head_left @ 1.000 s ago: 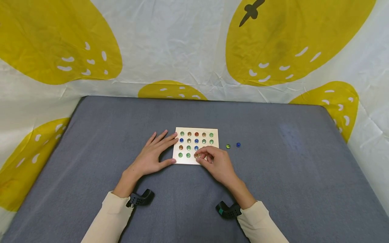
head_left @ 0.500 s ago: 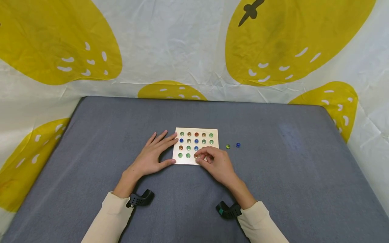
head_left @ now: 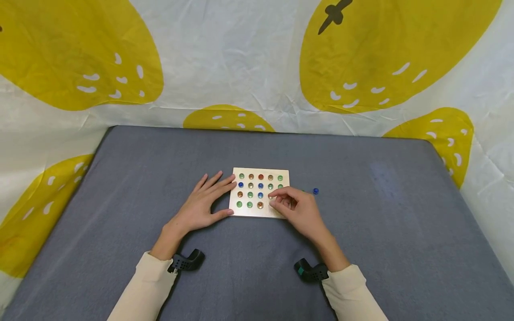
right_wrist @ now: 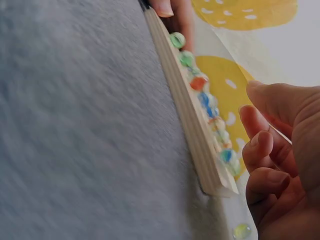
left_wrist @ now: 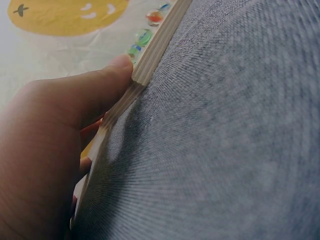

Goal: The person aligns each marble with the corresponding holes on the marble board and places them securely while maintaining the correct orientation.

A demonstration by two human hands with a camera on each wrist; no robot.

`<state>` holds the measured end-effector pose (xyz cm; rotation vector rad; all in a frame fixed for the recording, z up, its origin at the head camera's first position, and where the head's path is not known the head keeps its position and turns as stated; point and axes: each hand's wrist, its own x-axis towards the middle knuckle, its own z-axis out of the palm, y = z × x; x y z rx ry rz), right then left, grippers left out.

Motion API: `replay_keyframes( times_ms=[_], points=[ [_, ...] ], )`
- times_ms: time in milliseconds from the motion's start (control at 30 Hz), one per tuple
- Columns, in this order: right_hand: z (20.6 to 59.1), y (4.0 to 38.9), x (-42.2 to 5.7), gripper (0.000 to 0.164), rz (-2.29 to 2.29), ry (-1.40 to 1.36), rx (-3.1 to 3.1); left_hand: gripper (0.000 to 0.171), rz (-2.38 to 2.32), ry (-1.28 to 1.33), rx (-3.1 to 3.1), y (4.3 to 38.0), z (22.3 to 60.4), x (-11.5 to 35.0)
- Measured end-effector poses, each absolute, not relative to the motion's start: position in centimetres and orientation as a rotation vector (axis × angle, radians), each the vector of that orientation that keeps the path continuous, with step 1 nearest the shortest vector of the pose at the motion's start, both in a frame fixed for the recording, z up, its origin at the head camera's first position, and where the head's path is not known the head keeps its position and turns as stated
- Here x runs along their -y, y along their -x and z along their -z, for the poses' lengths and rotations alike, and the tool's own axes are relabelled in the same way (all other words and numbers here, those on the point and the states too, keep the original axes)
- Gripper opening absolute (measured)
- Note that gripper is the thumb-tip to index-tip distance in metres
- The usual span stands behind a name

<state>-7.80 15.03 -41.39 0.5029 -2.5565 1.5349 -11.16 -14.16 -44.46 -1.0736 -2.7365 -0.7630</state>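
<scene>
A pale wooden board lies on the grey cloth, with rows of coloured glass marbles seated in it. My left hand rests at its left side, fingers spread, with fingertips and thumb tip at the edge. Over the board's front right part hovers my right hand, fingers loosely bent; in the right wrist view nothing shows between thumb and fingers. An amber marble sits in the front row, just left of those fingertips. The right hand hides some of the board's right side.
To the right of the board a blue marble lies loose on the cloth. A yellow-green marble lies nearby, mostly hidden by the right hand in the head view. Behind the grey table hangs a white and yellow curtain.
My right hand has let go of the amber marble, which stays in the front row, and has moved right and slightly up. The left hand has stayed in place.
</scene>
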Motion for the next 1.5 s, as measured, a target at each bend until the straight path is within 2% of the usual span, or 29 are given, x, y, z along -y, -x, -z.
replay_keyframes(
  times_ms=[467, 833, 1067, 1300, 1500],
  points=[
    [40.0, 8.3, -18.6, 0.019, -1.529, -0.268, 2.544, 0.070, 0.784, 1.082, 2.711, 11.1, 44.4, 14.1],
    [36.9, 7.1, -19.2, 0.018, -1.470, -0.186, 2.525, 0.070, 0.768, 1.082, 2.713, 11.0, 44.5, 14.0],
    [37.5, 7.2, -20.3, 0.019, -1.462, -0.161, 2.525, 0.071, 0.755, 1.081, 2.719, 10.9, 44.6, 14.0],
    [41.0, 8.6, -22.3, 0.021, -1.434, -0.176, 2.558, 0.071, 0.758, 1.078, 2.722, 10.9, 44.5, 14.1],
    [41.9, 8.9, -22.3, 0.022, -1.377, -0.199, 2.644, 0.071, 0.753, 1.072, 2.724, 10.9, 44.6, 14.1]
  ],
)
